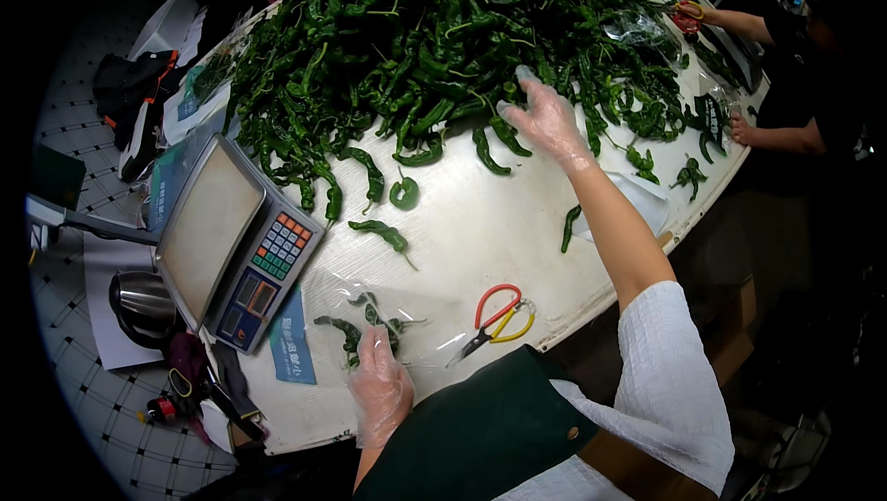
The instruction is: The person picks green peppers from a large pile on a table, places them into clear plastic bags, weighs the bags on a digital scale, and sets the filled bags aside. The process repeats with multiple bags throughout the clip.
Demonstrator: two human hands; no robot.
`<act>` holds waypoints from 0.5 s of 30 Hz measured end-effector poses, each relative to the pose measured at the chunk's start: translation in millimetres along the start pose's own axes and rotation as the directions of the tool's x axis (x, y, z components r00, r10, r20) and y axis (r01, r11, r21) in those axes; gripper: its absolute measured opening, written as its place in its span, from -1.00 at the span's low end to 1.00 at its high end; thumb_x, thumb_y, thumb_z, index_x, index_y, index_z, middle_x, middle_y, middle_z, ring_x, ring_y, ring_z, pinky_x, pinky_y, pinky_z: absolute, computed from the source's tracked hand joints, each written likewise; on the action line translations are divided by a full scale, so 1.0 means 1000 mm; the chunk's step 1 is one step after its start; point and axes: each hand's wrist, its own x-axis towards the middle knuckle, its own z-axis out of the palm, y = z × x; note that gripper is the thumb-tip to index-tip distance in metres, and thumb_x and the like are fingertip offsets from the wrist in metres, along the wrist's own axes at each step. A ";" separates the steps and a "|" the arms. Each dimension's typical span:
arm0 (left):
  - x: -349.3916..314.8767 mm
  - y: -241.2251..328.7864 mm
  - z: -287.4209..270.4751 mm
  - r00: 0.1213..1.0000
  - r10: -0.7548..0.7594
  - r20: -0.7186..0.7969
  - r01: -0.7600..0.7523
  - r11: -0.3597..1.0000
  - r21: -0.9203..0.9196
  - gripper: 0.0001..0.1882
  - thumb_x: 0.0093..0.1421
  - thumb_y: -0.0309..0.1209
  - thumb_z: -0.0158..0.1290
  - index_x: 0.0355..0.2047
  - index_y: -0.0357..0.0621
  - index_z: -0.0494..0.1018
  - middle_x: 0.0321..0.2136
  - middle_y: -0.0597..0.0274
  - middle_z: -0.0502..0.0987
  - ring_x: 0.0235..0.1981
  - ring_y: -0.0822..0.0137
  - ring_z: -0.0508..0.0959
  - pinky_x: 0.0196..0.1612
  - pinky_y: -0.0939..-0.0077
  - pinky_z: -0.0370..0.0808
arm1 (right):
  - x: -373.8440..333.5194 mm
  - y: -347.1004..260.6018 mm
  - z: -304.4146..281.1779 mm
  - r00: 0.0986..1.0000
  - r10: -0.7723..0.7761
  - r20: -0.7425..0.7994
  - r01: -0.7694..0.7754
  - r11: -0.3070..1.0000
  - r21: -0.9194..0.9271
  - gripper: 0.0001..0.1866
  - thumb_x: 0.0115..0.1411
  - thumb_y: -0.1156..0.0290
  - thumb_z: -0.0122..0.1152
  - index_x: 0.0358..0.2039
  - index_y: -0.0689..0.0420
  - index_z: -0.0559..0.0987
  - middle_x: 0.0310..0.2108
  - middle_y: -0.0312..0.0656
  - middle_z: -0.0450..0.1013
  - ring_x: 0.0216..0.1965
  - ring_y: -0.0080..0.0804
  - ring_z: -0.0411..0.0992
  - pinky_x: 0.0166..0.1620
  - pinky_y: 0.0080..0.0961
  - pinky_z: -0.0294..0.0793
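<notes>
Both my hands wear clear plastic gloves. My right hand (pixel 552 127) reaches to the near edge of a big heap of long green peppers (pixel 407 39), thumb and fingers apart, holding nothing that I can see. Low on the table, my left hand (pixel 381 386) has its fingers together on a few small green peppers (pixel 349 337), which are over a clear plastic bag (pixel 430 321). To the right of that hand lie scissors (pixel 494 321) with one red and one yellow handle. Loose peppers (pixel 381 234) are scattered between the heap and my left hand.
A weighing scale (pixel 231 233) with a keypad stands at the left, with a blue printed packet (pixel 293 339) beside it. A metal kettle (pixel 143 307) is beyond the scale. At the right, another person's hands (pixel 742 130) are at the table edge, one holding scissors.
</notes>
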 end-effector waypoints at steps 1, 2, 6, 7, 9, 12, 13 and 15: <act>-0.001 -0.002 0.000 1.000 -0.024 0.002 0.024 1.000 -0.010 -0.34 -0.08 -0.73 -0.01 0.12 -0.21 0.31 0.09 -0.16 0.36 -0.09 -0.18 0.52 -0.17 0.13 0.54 | 0.018 -0.002 0.006 0.997 0.059 -0.040 -0.062 0.996 -0.057 -0.18 0.02 -0.02 0.30 0.14 0.34 0.37 -0.06 0.18 0.48 -0.03 0.07 0.46 0.03 -0.19 0.43; 0.000 -0.001 -0.002 0.999 -0.038 0.012 0.038 0.999 -0.024 -0.34 -0.09 -0.73 -0.01 0.12 -0.21 0.31 0.09 -0.16 0.36 -0.09 -0.18 0.52 -0.17 0.13 0.54 | 0.034 0.003 0.009 0.992 0.120 -0.028 -0.121 0.992 -0.027 -0.12 -0.01 -0.05 0.32 0.18 0.34 0.33 -0.05 0.19 0.47 -0.01 0.06 0.45 0.04 -0.19 0.43; 0.008 0.003 -0.002 0.999 -0.053 -0.003 0.053 0.998 -0.043 -0.35 -0.09 -0.73 -0.01 0.11 -0.20 0.31 0.08 -0.12 0.37 -0.10 -0.16 0.52 -0.20 0.13 0.54 | 0.063 0.022 0.032 0.966 0.256 0.042 -0.259 0.964 0.062 0.09 -0.09 -0.14 0.37 0.27 0.34 0.16 0.04 0.21 0.42 0.07 0.05 0.41 0.11 -0.21 0.39; 0.010 0.004 -0.002 0.998 -0.059 -0.010 0.059 0.998 -0.033 -0.35 -0.08 -0.73 -0.01 0.11 -0.20 0.31 0.07 -0.11 0.38 -0.11 -0.15 0.53 -0.21 0.14 0.54 | 0.063 0.018 0.039 0.968 0.250 0.021 -0.251 0.966 0.055 0.11 -0.09 -0.15 0.38 0.28 0.34 0.15 0.06 0.21 0.40 0.08 0.05 0.40 0.12 -0.21 0.38; 0.010 -0.002 0.008 0.999 -0.038 -0.020 0.039 0.999 0.006 -0.39 -0.08 -0.69 0.03 0.08 -0.30 0.35 0.08 -0.13 0.37 -0.14 -0.11 0.55 -0.22 0.17 0.56 | 0.052 0.018 0.040 0.973 0.219 0.066 -0.223 0.973 0.065 0.08 -0.08 -0.05 0.41 0.29 0.33 0.12 0.13 0.19 0.35 0.11 0.08 0.37 0.15 -0.22 0.36; 0.011 -0.005 0.014 1.000 -0.019 -0.006 0.020 0.999 0.046 -0.42 -0.09 -0.67 0.05 0.05 -0.36 0.38 0.09 -0.14 0.37 -0.13 -0.09 0.55 -0.21 0.18 0.56 | 0.012 0.015 0.037 0.977 0.079 0.198 -0.080 0.997 -0.003 0.03 -0.04 0.07 0.41 0.31 0.27 0.10 0.15 0.19 0.34 0.13 0.09 0.36 0.19 -0.23 0.33; 0.012 -0.005 0.014 1.000 -0.011 0.006 0.010 0.998 0.058 -0.42 -0.09 -0.67 0.05 0.04 -0.37 0.38 0.09 -0.14 0.37 -0.12 -0.09 0.55 -0.20 0.18 0.56 | -0.003 0.020 0.041 0.967 -0.002 0.256 0.014 0.999 -0.045 0.01 -0.03 0.12 0.40 0.33 0.24 0.09 0.15 0.18 0.34 0.13 0.09 0.35 0.20 -0.24 0.32; 0.010 -0.012 0.018 0.999 -0.031 0.029 0.030 0.999 0.040 -0.42 -0.09 -0.66 0.04 0.05 -0.35 0.38 0.09 -0.14 0.37 -0.10 -0.09 0.54 -0.20 0.17 0.56 | -0.033 -0.008 0.033 0.825 -0.079 0.559 0.063 0.997 0.048 -0.04 0.03 0.12 0.35 0.34 0.20 0.08 0.15 0.16 0.34 0.15 0.07 0.33 0.22 -0.25 0.30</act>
